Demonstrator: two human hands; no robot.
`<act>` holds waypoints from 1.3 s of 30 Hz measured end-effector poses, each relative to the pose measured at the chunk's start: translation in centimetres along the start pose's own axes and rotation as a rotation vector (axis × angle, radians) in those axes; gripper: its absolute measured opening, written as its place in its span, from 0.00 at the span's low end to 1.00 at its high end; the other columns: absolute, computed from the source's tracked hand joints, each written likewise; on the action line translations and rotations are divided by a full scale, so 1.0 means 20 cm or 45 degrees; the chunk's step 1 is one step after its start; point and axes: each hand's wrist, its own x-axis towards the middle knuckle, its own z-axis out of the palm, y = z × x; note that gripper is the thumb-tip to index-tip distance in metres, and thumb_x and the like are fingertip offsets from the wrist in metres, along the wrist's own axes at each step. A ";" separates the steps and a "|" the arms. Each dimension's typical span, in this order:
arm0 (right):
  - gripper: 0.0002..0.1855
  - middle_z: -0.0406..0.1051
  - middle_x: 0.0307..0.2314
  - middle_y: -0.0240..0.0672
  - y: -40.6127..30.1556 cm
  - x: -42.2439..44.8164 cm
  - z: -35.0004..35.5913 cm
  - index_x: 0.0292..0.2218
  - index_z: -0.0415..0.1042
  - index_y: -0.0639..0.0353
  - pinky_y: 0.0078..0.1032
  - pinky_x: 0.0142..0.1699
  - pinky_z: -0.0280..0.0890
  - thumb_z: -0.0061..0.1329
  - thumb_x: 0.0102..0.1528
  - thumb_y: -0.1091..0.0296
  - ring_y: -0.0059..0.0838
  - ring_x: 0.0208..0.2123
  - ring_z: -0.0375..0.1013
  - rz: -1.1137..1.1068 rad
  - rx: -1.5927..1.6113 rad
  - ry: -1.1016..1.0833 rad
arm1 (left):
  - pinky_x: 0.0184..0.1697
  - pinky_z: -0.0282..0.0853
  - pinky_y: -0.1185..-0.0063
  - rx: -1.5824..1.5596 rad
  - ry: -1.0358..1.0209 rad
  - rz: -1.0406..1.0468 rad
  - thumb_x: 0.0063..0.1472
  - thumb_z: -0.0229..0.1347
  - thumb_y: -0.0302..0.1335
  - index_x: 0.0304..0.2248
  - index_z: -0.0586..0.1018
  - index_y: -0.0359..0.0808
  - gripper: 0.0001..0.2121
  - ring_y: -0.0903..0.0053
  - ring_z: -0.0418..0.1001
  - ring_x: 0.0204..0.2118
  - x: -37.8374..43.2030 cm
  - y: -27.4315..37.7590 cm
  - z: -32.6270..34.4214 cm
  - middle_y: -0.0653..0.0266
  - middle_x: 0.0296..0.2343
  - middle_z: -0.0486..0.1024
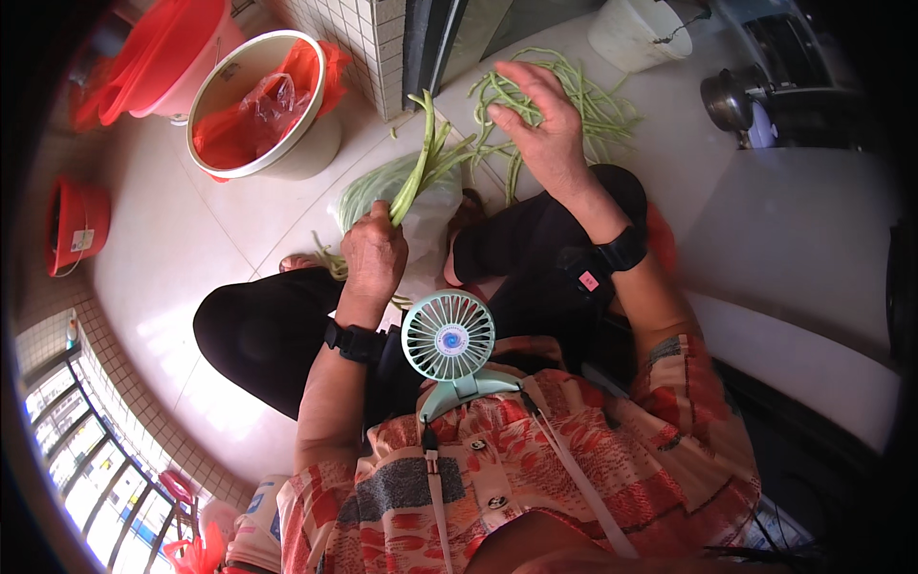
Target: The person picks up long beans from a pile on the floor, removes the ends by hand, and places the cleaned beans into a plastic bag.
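A bundle of long green beans (419, 168) is gripped in my left hand (374, 247), its ends fanning up and to the right. Beneath the bundle, between my feet, stands a clear plastic bag (387, 188) that looks pale green inside. My right hand (541, 129) is raised with thumb and fingers apart, and I see nothing held in it. It overlaps a loose pile of long green beans (599, 107) on the tiled floor. Some more bean pieces (331, 260) lie by my left foot.
A cream bucket (305, 154) lined with a red plastic bag (215, 140) stands at the upper left, beside red basins (168, 54). A cracked white bucket (624, 36) is behind the bean pile. A small mint-green fan (449, 337) hangs at my chest. A red bucket (90, 222) sits far left.
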 end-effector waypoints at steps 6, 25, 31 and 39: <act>0.11 0.68 0.31 0.27 -0.16 -0.01 0.05 0.30 0.72 0.57 0.29 0.45 0.56 0.49 0.39 0.76 0.29 0.38 0.63 -0.683 -0.535 -0.362 | 0.26 0.66 0.63 0.130 0.096 0.130 0.45 0.49 0.20 0.29 0.68 0.33 0.08 0.53 0.70 0.24 0.00 -0.01 0.00 0.49 0.19 0.71; 0.03 0.61 0.19 0.28 -0.13 0.00 0.10 0.18 0.67 0.59 0.29 0.42 0.54 0.43 0.39 0.72 0.27 0.28 0.62 -0.954 -0.659 -0.735 | 0.21 0.66 0.67 0.193 0.183 0.062 0.44 0.47 0.18 0.23 0.67 0.33 0.04 0.59 0.71 0.20 -0.02 -0.05 0.01 0.52 0.16 0.70; 0.03 0.58 0.21 0.42 -0.23 -0.10 0.04 0.23 0.59 0.62 0.35 0.31 0.58 0.41 0.43 0.77 0.42 0.24 0.62 -0.648 -0.845 -0.870 | 0.18 0.65 0.71 0.052 0.162 0.144 0.41 0.47 0.20 0.24 0.67 0.31 0.07 0.63 0.69 0.16 -0.05 0.03 -0.07 0.57 0.14 0.69; 0.04 0.64 0.22 0.46 -0.09 -0.16 0.17 0.25 0.59 0.64 0.40 0.29 0.58 0.40 0.48 0.74 0.47 0.24 0.66 -0.331 -0.791 -0.927 | 0.15 0.62 0.73 0.033 0.339 0.175 0.37 0.50 0.26 0.20 0.69 0.33 0.07 0.67 0.70 0.13 -0.09 -0.05 0.05 0.59 0.11 0.69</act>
